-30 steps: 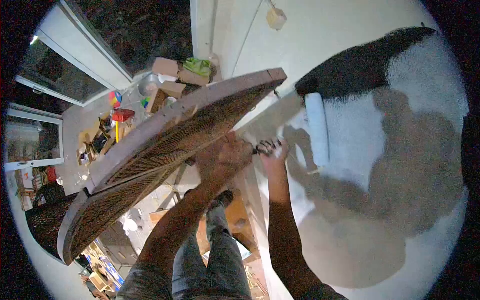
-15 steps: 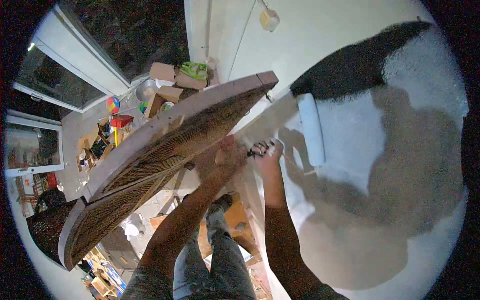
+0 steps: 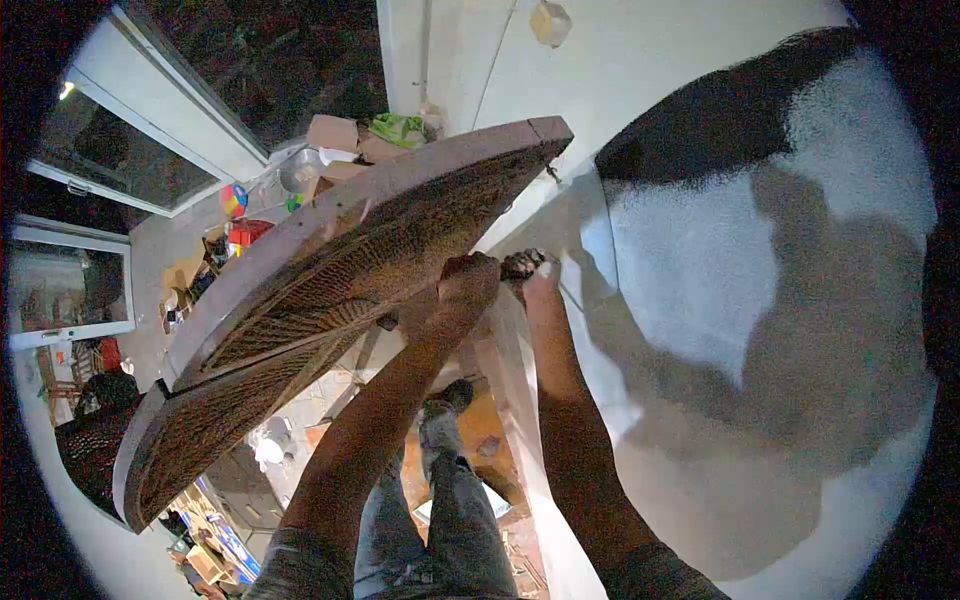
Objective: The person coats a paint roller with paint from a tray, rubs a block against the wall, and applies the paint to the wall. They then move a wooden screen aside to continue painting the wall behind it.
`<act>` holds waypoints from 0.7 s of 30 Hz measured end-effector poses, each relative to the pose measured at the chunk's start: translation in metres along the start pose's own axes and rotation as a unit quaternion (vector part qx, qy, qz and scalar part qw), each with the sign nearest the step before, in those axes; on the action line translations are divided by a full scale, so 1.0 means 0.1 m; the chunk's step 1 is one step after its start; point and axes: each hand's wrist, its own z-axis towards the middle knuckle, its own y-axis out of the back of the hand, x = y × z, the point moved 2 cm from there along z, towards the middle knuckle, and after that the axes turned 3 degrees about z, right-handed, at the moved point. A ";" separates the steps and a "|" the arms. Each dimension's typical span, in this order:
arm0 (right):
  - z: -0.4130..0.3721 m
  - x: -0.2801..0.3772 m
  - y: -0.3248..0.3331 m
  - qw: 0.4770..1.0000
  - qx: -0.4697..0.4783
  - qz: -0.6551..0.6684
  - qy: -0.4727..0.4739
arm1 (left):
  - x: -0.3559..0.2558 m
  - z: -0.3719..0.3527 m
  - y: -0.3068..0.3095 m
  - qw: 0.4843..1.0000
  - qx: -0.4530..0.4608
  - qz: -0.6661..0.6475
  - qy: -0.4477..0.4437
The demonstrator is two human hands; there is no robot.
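Note:
A paint roller [image 3: 597,240] with a pale cover rests against the wall, which has a patch of black [image 3: 700,135] above a wet-looking whitish area [image 3: 690,260]. My right hand [image 3: 532,270], its fingers speckled with paint, is closed around the roller's handle, just left of the cover. Close beside it, my left hand [image 3: 470,280] is also closed, seemingly on the same handle. Most of the handle is hidden inside my fists. My shadow falls over the right part of the wall.
A large curved piece [image 3: 360,230] with a pale rim and brown ribbed underside hangs close at left. Boxes and a green bag [image 3: 398,130] lie on the floor beyond it. A glass door [image 3: 70,275] is far left. Boards are under my feet.
The roller has shifted left and slightly up against the wall, and my hands have risen a little with it. The view has tilted slightly.

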 end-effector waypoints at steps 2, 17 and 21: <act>-0.16 -0.03 -0.72 0.978 -0.197 -0.022 0.057 | -0.05 -0.11 0.29 0.999 0.013 -0.028 -0.033; -1.09 0.28 -3.57 0.974 -0.176 -0.020 0.143 | -0.69 -0.90 2.43 0.994 -0.047 -0.067 -0.078; -1.18 0.40 -3.87 0.975 -0.151 -0.070 0.147 | -0.86 -0.92 2.63 0.989 -0.063 -0.086 -0.098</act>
